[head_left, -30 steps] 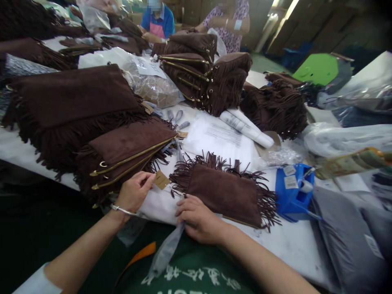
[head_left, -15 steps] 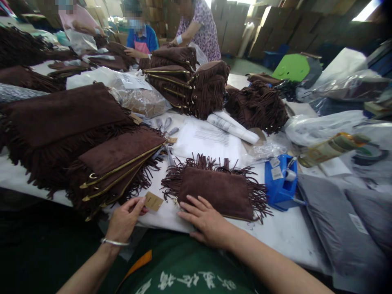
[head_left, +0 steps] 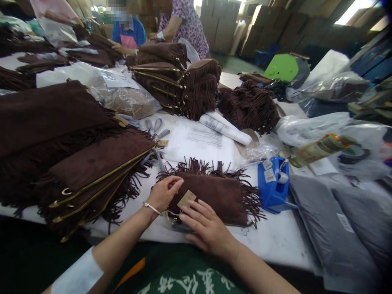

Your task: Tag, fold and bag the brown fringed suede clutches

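A dark brown fringed pouch (head_left: 220, 196) lies flat on the white table before me. On its left part rests a tan hang tag (head_left: 186, 199), joined by a thin string to the pouch's lower left corner. My right hand (head_left: 208, 228) lies over the pouch's lower edge, fingers stretched out, fingertips at the tag's edge. Just above and left of the tag is my left hand (head_left: 165, 194), its fingers curled closed with nothing visible in them. The pouch's left end is partly hidden behind this hand.
Stacked fringed pouches (head_left: 101, 155) with gold zips fill the left side. Farther back stands another pile of pouches (head_left: 171, 77). A blue tape dispenser (head_left: 271, 192) and grey packages (head_left: 324, 220) are at the right. Co-workers stand across the table, one in blue (head_left: 136, 30).
My left hand has moved right and up from beside the pouch to above it, letting go of the tag. The tag now lies on the pouch by my right fingertips. The view has shifted right.
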### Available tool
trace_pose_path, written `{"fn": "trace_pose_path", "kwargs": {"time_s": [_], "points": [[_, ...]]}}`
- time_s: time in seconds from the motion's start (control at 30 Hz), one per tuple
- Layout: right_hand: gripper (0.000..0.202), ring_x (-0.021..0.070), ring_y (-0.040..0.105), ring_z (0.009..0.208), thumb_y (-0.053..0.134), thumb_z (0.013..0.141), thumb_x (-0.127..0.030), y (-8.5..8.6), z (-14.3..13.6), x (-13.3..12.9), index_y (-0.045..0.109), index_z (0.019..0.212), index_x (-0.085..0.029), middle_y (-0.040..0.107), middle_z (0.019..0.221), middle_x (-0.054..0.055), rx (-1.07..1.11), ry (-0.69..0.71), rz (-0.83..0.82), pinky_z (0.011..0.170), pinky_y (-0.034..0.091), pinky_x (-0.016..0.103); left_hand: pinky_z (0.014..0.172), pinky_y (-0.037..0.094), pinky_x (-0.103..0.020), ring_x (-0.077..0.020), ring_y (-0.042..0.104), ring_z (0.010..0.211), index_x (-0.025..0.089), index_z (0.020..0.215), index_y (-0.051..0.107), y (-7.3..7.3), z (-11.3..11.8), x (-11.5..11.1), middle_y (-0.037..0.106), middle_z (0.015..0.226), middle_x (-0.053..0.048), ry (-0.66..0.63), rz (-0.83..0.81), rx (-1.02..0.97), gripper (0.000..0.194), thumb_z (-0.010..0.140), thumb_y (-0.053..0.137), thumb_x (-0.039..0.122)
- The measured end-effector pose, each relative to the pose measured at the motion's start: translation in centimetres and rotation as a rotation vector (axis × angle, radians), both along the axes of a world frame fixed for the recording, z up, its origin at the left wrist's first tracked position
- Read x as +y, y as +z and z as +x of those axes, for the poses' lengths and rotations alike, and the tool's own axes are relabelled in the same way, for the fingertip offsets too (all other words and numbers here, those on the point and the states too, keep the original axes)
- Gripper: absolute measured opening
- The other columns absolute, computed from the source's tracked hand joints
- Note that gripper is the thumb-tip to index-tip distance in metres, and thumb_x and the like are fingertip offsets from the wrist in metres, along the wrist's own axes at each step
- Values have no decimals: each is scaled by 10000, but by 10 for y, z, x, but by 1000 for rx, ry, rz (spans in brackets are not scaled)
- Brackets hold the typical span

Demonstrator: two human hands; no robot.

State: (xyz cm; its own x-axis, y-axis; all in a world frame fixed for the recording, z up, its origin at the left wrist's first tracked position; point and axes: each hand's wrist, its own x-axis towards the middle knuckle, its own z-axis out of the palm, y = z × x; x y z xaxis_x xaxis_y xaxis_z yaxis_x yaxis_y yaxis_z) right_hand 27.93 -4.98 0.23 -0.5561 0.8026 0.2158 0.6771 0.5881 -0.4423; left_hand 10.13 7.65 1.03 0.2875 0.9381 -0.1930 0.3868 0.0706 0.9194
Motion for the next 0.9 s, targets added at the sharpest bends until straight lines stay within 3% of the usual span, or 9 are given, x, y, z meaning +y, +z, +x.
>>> {"fn": "trace_pose_path", "kwargs": {"time_s": [0.1, 0.23, 0.33, 0.43, 0.53, 0.63, 0.77, 0.9], "points": [[829, 315, 88, 1394, 632, 775, -471, -8, -10, 11, 253, 1437, -146, 223, 1500, 135, -164, -54, -91, 1131, 157, 515, 598, 530, -286, -162, 627, 595, 133, 801, 648, -9, -39, -8, 677, 707, -56, 136, -53, 7, 467, 774, 529, 584], [637, 310, 161, 1382, 545, 854, -208, -33, -22, 13, 279, 1431, -162, 262, 1486, 137, -274, -140, -41, 1107, 245, 494, 699, 563, -339, -211, 681, 685, 94, 833, 667, -19, -80, -52, 709, 762, -130, 298, -495, -134, 451, 752, 623, 536], [533, 291, 302, 1338, 468, 887, -116, -37, -23, 17, 347, 1401, -190, 382, 1427, 133, -307, -167, 6, 1050, 355, 466, 870, 523, -382, -255, 674, 905, 91, 994, 660, -25, -82, -84, 698, 983, -172, 320, -764, -347, 445, 779, 634, 480], [517, 277, 404, 1281, 455, 889, -96, -22, -19, 26, 356, 1394, -147, 438, 1382, 164, -320, -156, -6, 1016, 405, 427, 984, 446, -422, -272, 615, 1053, 89, 1123, 615, -29, -65, -95, 640, 1143, -178, 251, -872, -618, 513, 844, 531, 512], [542, 267, 400, 1285, 463, 878, -82, -5, -21, 28, 337, 1403, -134, 429, 1387, 166, -309, -188, -9, 1025, 404, 411, 1039, 380, -443, -271, 552, 1146, 112, 1224, 555, -32, -42, -87, 597, 1223, -160, 144, -832, -907, 588, 887, 396, 567], [556, 272, 402, 1283, 483, 870, -95, -2, -28, 18, 333, 1404, -128, 424, 1392, 162, -315, -168, -6, 1020, 421, 406, 1022, 388, -467, -280, 545, 1153, 122, 1272, 514, -37, -21, -67, 616, 1197, -148, 143, -795, -1046, 612, 895, 353, 575], [571, 255, 365, 1309, 457, 879, -89, -13, -31, -1, 291, 1423, -141, 384, 1423, 137, -326, -132, -21, 1043, 407, 391, 979, 431, -478, -295, 581, 1101, 88, 1251, 529, -41, -9, -35, 648, 1133, -159, 202, -786, -994, 578, 881, 414, 517], [583, 235, 305, 1341, 432, 901, -110, -26, -26, -10, 235, 1445, -176, 341, 1452, 109, -297, -113, -70, 1080, 360, 398, 1035, 382, -448, -260, 496, 1211, 137, 1326, 447, -38, -13, -22, 571, 1269, -121, 334, -487, -795, 546, 884, 441, 458]]}}
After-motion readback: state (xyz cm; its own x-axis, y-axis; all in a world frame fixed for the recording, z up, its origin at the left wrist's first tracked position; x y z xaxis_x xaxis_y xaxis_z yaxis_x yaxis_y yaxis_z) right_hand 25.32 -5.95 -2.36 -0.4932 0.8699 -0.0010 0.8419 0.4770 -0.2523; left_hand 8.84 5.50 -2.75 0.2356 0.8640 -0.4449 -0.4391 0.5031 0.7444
